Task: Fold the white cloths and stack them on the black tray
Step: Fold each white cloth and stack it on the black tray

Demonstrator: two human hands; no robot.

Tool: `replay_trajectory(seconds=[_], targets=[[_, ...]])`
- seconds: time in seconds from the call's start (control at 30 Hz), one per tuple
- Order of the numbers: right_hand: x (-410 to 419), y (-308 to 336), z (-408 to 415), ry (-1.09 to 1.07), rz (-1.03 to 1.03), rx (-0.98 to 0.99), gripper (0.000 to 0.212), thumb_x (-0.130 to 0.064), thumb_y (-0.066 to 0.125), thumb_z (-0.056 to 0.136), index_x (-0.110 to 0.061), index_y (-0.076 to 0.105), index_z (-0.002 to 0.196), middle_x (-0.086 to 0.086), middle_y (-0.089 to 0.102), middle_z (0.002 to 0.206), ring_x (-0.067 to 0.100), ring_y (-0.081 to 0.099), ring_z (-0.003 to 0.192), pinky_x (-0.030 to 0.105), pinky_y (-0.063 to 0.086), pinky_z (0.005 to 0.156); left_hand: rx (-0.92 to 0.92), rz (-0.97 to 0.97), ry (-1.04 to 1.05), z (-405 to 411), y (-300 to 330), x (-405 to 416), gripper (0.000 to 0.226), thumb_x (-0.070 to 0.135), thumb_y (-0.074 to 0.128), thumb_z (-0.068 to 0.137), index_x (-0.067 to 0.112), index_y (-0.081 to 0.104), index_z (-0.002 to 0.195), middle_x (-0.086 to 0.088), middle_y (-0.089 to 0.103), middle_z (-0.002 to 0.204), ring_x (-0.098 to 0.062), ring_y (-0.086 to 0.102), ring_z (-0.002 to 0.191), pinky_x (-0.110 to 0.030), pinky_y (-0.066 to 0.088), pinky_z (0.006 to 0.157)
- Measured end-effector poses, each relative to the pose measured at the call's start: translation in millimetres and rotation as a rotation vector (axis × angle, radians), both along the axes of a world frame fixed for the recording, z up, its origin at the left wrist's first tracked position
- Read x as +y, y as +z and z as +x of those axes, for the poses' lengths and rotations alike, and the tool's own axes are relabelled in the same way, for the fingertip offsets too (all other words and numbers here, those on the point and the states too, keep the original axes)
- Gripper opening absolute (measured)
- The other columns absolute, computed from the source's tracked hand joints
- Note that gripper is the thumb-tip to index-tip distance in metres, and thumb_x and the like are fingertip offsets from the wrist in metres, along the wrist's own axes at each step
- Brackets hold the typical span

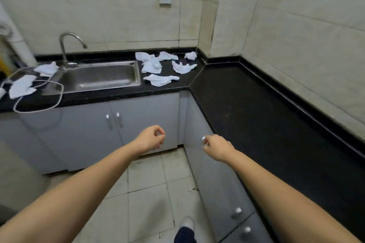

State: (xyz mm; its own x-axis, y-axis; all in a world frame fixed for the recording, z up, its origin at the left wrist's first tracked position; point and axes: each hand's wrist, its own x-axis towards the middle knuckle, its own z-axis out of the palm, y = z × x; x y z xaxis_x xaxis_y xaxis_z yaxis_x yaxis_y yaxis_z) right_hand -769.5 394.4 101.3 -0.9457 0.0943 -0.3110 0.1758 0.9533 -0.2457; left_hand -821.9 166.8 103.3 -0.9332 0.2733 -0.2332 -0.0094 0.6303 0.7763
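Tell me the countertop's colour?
Black, faintly speckled countertop, best seen in the head view.

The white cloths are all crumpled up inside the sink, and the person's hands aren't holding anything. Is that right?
Not quite. The head view shows the sink holding no cloths; the crumpled white cloths lie on the black counter on both sides of it. The left hand and right hand do hold nothing.

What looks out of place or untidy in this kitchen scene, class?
Crumpled white cloths lie scattered unfolded on the black counter right of the sink, and two more sit left of it. No black tray is visible. Both hands hold nothing.
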Motion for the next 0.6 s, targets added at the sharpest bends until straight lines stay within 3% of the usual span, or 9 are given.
replay_trajectory(seconds=[0.4,0.6], targets=[[27,-26,-257,0.091,-0.068,-0.054,0.032,-0.024,0.043,0.095,-0.011,0.055,0.122,0.011,0.055,0.123,0.028,0.055,0.109,0.043,0.048,0.094,-0.036,-0.003,0.075,-242,-20,24,0.009,0.008,0.047,0.093,0.014,0.050,0.087,-0.001,0.056,0.068,-0.014,0.051,0.057,-0.024,0.040,0.055],[19,-39,-369,0.105,-0.102,-0.037,0.027,-0.022,0.043,0.093,-0.012,0.059,0.114,0.011,0.057,0.123,0.028,0.055,0.111,0.037,0.046,0.095,-0.018,-0.005,0.104,-346,-34,21,0.011,0.006,0.050,0.088,0.016,0.052,0.085,-0.003,0.058,0.070,-0.015,0.053,0.060,-0.026,0.042,0.060]])
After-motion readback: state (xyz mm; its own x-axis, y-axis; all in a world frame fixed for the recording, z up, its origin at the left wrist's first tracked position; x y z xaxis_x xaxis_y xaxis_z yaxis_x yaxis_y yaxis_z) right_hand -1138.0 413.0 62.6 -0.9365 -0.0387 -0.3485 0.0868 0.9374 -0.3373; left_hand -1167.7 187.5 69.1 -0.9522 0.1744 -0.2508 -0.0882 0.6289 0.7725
